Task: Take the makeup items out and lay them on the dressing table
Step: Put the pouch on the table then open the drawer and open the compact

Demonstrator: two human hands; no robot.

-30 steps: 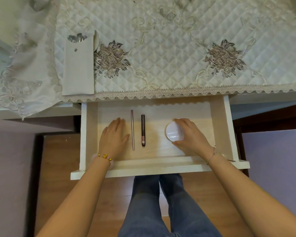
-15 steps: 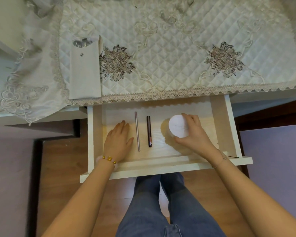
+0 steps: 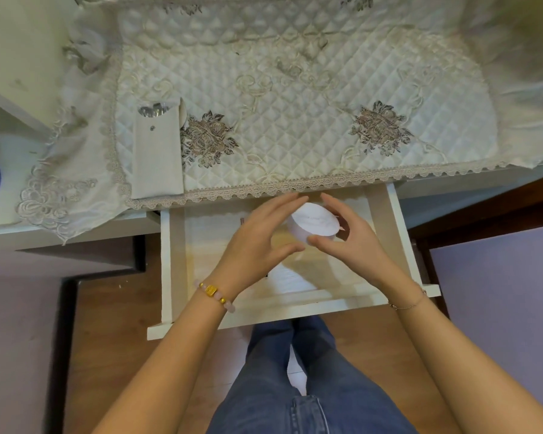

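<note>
Right hand point(image 3: 355, 242): gripping the white round compact point(image 3: 315, 225) by its rim, thumb below, fingers curled behind.
Left hand point(image 3: 259, 242): spreading open beside the compact, fingers reaching toward its left side; contact impossible to tell.
Compact: hanging tilted above the open drawer point(image 3: 173, 261), near the bench's front edge.
Drawer: standing pulled out under the lace trim of the quilted cloth point(image 3: 295, 120).
Cream pouch point(image 3: 157, 158): lying on the bench point(image 3: 445, 183) near its front left corner.
</note>
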